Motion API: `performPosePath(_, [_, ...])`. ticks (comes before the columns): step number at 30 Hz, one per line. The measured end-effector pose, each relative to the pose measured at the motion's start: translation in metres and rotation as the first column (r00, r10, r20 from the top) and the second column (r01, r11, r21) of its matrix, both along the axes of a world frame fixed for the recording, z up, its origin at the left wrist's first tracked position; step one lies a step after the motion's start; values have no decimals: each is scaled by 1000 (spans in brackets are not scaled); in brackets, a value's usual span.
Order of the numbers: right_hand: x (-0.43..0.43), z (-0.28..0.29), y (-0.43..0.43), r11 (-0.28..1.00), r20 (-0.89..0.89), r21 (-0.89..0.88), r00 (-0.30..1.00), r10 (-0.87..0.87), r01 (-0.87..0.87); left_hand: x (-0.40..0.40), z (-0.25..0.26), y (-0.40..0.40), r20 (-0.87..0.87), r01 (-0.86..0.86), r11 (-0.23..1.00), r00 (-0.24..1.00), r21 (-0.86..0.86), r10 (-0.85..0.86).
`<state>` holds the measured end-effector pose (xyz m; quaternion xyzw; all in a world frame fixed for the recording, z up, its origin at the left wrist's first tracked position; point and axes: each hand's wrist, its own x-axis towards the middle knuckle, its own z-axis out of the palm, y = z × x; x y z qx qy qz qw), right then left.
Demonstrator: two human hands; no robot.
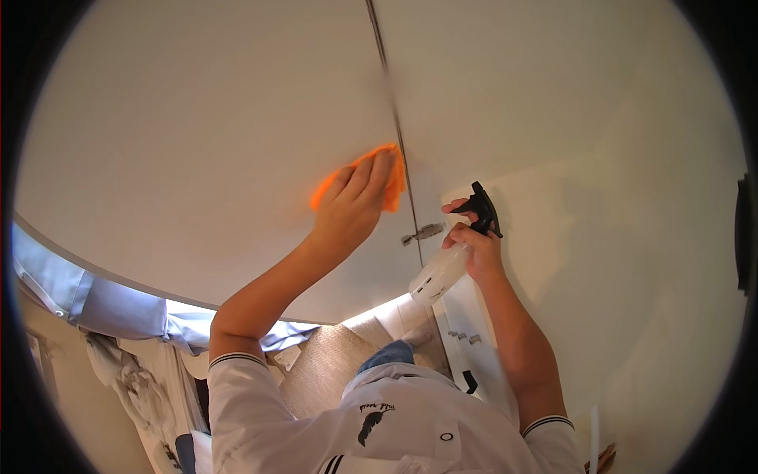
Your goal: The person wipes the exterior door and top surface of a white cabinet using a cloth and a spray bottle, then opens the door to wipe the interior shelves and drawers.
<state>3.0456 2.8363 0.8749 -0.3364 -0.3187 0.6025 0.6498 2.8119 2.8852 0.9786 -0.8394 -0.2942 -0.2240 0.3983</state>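
Note:
My left hand (352,198) presses an orange cleaning cloth (393,183) flat against a broad white door (207,148). The cloth's right edge lies close to the dark gap (395,118) along the door's hinged side. A translucent white spray bottle (439,275) with a black trigger head (484,212) is gripped at the neck by my right hand (477,246). It hangs tilted, its base toward the lower left, and the fingers are around the trigger side. Between the two hands sits a metal hinge (422,233) across the gap.
A pale wall (604,249) fills the right side. Below the door's edge are blue-grey fabric (121,305), bunched light cloth (139,391) and a tan floor (323,361). A white panel with small metal hooks (465,338) stands near my right forearm. A dark object (742,234) is at the far right.

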Motion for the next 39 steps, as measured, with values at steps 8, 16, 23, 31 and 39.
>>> performPosePath(8, [-3, 1, 0, 1000, 7, 25, 1000, 2, -3, 10, -14, 4, 84, -89, 995, 993, 45, 85])
performPosePath(16, [3, -4, -1, 999, 51, 23, 998, 34, -36, -3, -23, -15, 184, -176, 984, 968, 6, 172])
performPosePath(23, [1, -4, -1, 1000, 35, 29, 999, 5, -6, 13, -16, -6, 170, -121, 993, 978, -17, 122])
performPosePath(31, [0, -3, -2, 998, 8, 54, 1000, 21, -21, 27, -17, -2, 169, -136, 988, 975, -74, 146])
performPosePath(39, [-3, -3, -3, 999, 56, 42, 998, 26, -29, 13, -28, -11, 207, -164, 984, 962, -75, 176])
